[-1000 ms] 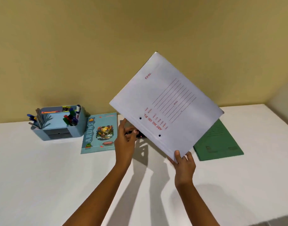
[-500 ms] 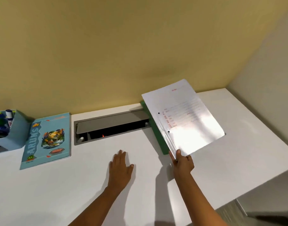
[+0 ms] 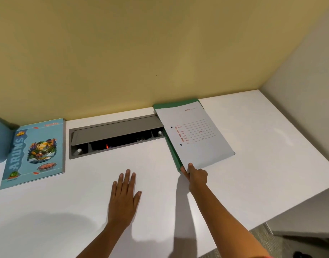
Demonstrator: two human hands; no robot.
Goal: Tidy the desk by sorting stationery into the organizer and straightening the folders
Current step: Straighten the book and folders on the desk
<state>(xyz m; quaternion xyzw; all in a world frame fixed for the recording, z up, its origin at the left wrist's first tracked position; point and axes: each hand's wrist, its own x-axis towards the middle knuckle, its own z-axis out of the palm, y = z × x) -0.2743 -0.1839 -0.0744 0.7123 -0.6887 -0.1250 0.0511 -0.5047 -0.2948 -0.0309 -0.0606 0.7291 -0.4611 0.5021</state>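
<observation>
Organizer (image 3: 0,140): blue, cut by left frame edge, beside notebook (image 3: 34,151) lying flat on desk (image 3: 262,146). Cable tray (image 3: 115,138): recessed, lid ajar, mid-desk at the back. Left hand (image 3: 125,198): empty, fingers spread, palm flat on desk. White folder (image 3: 199,138): laid atop green folder (image 3: 171,146), slightly askew, green showing along left and top edges. Right hand (image 3: 196,175): pinching white folder's near corner. Handling, judged: light, thin card, flexible, likely slick on the card beneath; best held at edges or corners, then squared with flat palms.
</observation>
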